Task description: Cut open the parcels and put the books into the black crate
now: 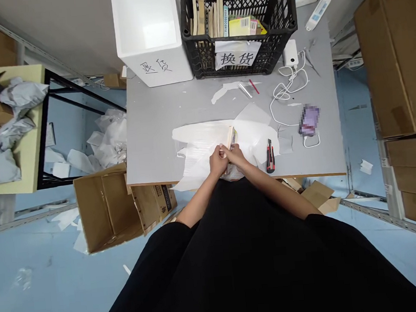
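Fingers of right hand (236,156) gripped book (231,136), long axis pointing away; left hand (217,163) just beside, hold unclear

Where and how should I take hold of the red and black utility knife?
Come from above with the right hand, once free, and pinch the long sides of the utility knife near mid-handle. It lies flat and slender, narrow end away from you; avoid that end, since blade exposure is unclear.
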### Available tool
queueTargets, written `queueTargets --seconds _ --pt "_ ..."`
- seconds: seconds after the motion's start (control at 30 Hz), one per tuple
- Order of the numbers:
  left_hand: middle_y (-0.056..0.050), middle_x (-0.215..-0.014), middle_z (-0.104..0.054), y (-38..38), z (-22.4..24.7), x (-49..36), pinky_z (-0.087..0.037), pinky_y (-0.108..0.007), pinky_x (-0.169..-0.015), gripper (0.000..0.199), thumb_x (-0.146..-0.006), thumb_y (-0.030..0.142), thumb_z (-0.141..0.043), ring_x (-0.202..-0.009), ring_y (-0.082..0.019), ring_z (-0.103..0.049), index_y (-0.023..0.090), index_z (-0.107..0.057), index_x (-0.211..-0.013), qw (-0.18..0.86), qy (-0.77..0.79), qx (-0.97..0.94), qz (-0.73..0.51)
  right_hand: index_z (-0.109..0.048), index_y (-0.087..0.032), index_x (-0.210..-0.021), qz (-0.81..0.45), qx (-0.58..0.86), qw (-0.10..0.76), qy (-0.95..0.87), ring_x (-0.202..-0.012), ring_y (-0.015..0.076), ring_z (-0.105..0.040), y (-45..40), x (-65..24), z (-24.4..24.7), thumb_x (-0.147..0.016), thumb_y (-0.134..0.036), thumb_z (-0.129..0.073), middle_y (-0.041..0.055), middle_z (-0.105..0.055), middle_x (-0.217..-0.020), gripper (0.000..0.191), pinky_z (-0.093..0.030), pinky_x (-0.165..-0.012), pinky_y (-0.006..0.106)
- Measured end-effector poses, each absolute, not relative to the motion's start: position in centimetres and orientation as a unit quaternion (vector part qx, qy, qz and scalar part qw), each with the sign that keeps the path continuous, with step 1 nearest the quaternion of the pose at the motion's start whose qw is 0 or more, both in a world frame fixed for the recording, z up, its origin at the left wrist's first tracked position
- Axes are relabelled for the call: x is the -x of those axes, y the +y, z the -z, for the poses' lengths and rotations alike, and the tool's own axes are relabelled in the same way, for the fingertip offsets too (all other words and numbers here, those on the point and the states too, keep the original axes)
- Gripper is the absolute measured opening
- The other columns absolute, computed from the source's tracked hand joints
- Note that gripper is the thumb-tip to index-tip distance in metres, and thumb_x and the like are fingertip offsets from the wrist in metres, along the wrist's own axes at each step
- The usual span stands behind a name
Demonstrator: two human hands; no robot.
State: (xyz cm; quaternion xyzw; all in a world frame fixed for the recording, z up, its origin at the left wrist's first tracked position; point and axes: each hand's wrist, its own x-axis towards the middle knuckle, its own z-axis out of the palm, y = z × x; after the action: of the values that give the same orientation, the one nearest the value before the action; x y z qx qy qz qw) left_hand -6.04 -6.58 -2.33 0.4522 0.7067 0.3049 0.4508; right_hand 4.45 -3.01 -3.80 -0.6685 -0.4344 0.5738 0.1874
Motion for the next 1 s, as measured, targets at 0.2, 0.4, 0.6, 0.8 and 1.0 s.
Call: queueTargets --seconds 0.2,0.4,0.6,0.8,1.0 --pt "-0.008 -0.115 -0.07 -5.7 1.0 5.7 -0.045 -0.034 -0.103 0.026 -0.088 0.031 -0.065 -0.112 -0.024 -0.063 0.02 -0.065 -0.111 0.433 0.646 -0.56 -0.286 -0.055 -0.023 -0.112 -0.685 0.603 0.302 -0.275 -0.098 0.0231 -0.07 -1.1 -7.6 3.0 -0.085 -0.028 -0.058 0.0074 -0.072 -0.11 0.027 -0.059 -0.087 0.041" --pt "-0.014 -0.126 -0.061 -5.8 4.9 9.0 -0.046 -0.031 -0.097 0.057 -0.084 0.033 -0.067 -0.114 -0.023 -0.061 0.015 -0.047 -0.135 0.413 0.792 -0.356 -0.274 -0.056 -0.023 -0.114 -0.749 0.552 0.28 -0.237 -0.099 0.0253 -0.07 -1.4 -10.0 4.1 -0.084 -0.032 -0.061 0.0083 -0.074 -0.107 0.032 -0.058 -0.088 0.046" --pt "-0.013 -0.119 -0.067 -6.5 8.4 10.3 -0.046 -0.031 -0.092 0.041 -0.083 0.037 -0.067 -0.11 -0.023 -0.064 0.017 -0.058 -0.117 0.505 0.79 -0.277 -0.21 -0.058 -0.021 -0.113 -0.762 0.556 0.229 -0.241 -0.097 0.0255 -0.071 -1.8 -11.6 6.5 -0.08 -0.032 -0.066 0.0095 -0.074 -0.106 0.036 -0.057 -0.089 0.047" --pt "-0.011 -0.11 -0.072 -6.7 10.4 9.4 -0.053 -0.029 -0.078 0.024 -0.083 0.029 -0.065 -0.093 -0.02 -0.07 0.017 -0.059 -0.103 0.599 0.733 -0.224 -0.232 -0.058 -0.021 -0.114 -0.742 0.581 0.193 -0.275 -0.091 0.0236 -0.071 -2.6 -12.4 8.8 -0.084 -0.032 -0.062 0.0104 -0.073 -0.11 0.032 -0.058 -0.085 0.045" --pt "-0.011 -0.102 -0.073 -6.8 11.5 8.5 -0.052 -0.03 -0.079 0.017 -0.074 0.017 -0.071 -0.094 -0.022 -0.07 0.016 -0.061 -0.088 0.555 0.77 -0.246 -0.199 -0.063 -0.017 -0.106 -0.517 0.737 0.085 -0.427 -0.105 0.0292 -0.068 -2.5 -12.5 10.3 -0.083 -0.03 -0.057 0.0145 -0.07 -0.113 0.027 -0.053 -0.091 0.042"
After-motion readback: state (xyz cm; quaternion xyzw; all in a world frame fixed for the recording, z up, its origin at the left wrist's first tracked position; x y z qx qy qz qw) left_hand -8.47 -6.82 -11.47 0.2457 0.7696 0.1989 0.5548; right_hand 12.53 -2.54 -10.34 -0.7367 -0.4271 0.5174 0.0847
